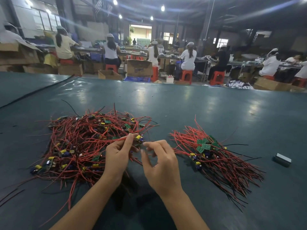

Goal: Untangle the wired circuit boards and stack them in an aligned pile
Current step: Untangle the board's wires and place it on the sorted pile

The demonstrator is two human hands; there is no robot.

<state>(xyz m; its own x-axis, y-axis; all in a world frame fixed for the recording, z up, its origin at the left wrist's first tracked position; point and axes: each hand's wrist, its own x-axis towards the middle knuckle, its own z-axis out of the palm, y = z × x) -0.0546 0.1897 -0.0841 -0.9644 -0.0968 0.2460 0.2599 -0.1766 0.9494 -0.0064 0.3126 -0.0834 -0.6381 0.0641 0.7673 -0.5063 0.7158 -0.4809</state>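
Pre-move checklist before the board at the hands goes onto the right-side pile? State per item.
1. Left hand pinches the red wires beside the held board: ok.
2. Right hand has a hold on anything: cannot tell; its fingers are curled next to the board.
3. Held board free of the tangled pile: not ok; its wires run back across that pile.
4. Sorted pile aligned: ok, roughly; boards bunched together, wires fanning one way.
5. Grey block lies apart from the sorted pile: ok.
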